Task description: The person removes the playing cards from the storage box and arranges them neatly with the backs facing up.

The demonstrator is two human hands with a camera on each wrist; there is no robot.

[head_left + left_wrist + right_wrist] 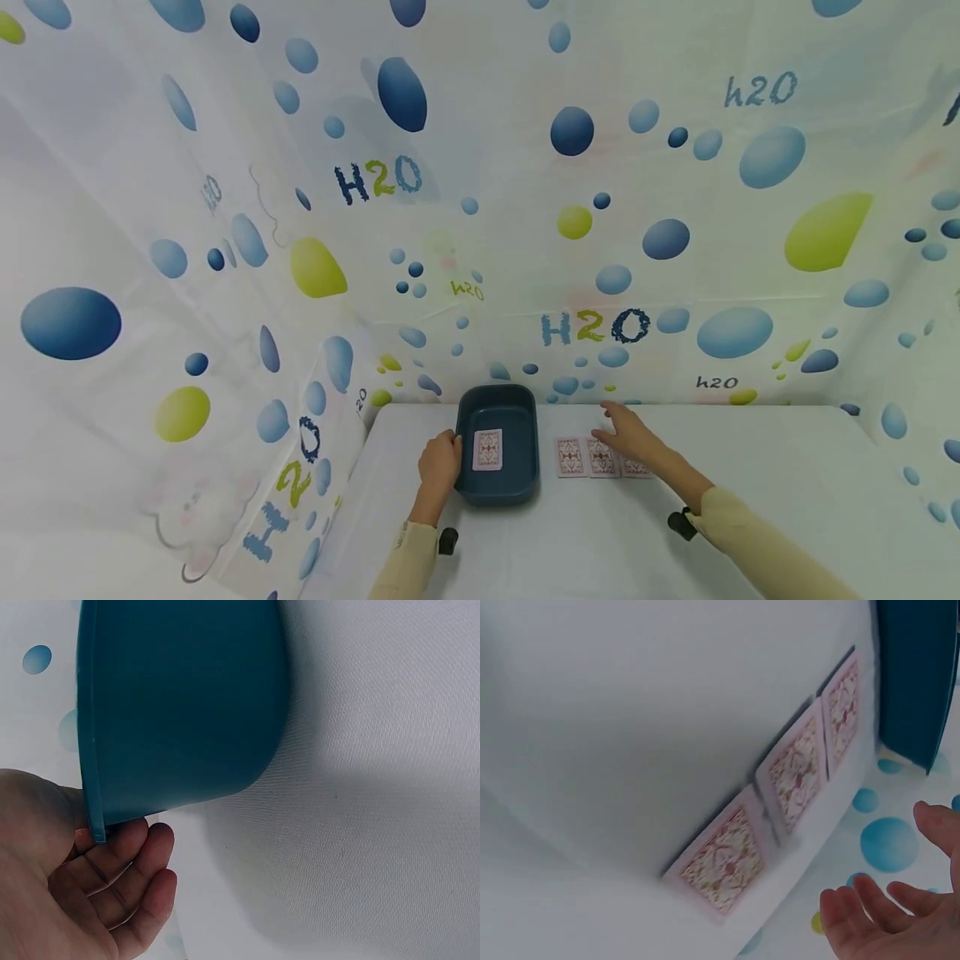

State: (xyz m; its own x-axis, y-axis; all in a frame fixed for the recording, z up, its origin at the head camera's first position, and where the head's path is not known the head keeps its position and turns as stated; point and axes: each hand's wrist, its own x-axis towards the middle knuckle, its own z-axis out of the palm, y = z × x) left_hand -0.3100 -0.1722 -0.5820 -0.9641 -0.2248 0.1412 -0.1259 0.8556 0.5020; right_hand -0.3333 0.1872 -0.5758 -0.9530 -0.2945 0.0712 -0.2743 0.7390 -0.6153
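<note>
A dark blue rectangular tub (498,492) stands on the white table, and one playing card (487,450) with a red patterned back lies inside it. My left hand (441,460) grips the tub's left rim; in the left wrist view its curled fingers (124,859) reach under the tub's lip (91,750). To the right of the tub, three playing cards lie face down in a row: a left card (569,457), a middle card (602,460) and a right card (636,470). Above the row hovers my right hand (632,435), fingers spread and holding nothing, partly covering the right card.
The white tablecloth (750,475) runs back to a curtain (517,250) printed with blue and green drops. A similar printed sheet (247,350) hangs along the left side. A dark band (681,523) sits at my right wrist, another (447,541) at my left.
</note>
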